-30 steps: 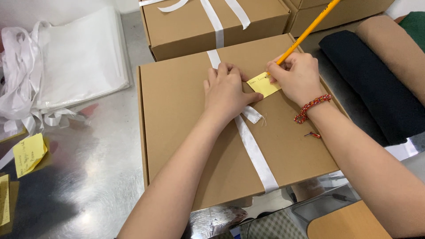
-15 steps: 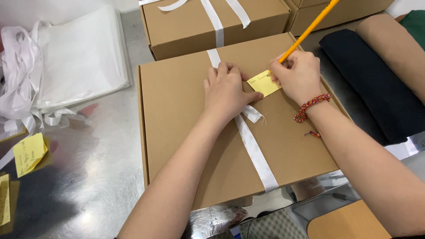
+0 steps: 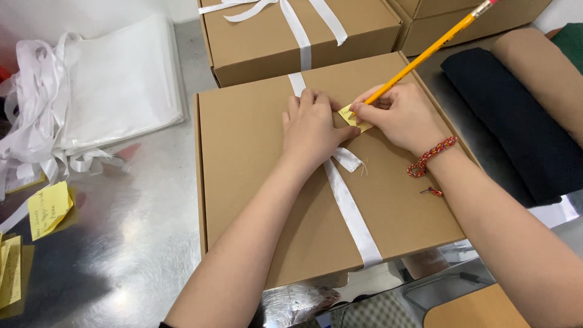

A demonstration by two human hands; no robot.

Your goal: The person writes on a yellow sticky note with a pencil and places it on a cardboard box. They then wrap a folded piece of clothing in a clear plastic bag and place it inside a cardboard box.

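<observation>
A: From the head view, we see our left hand [image 3: 313, 130] pressed flat, fingers spread narrowly, pinning a small yellow paper note [image 3: 354, 117] onto the flat brown cardboard box [image 3: 255, 182] beside its white fabric ribbon [image 3: 349, 209].

B: And our right hand [image 3: 401, 115], fingers closed around a long yellow pencil [image 3: 425, 53], sets the tip on that note. We judge the writing begun, though the marks are too small to tell how much.

A: The box is already closed and ribbon-tied. Another tied cardboard box [image 3: 261, 42] sits just behind on the shiny metal table [image 3: 139, 243].

B: Written yellow slips [image 3: 48, 209] lie well apart, at left.
</observation>
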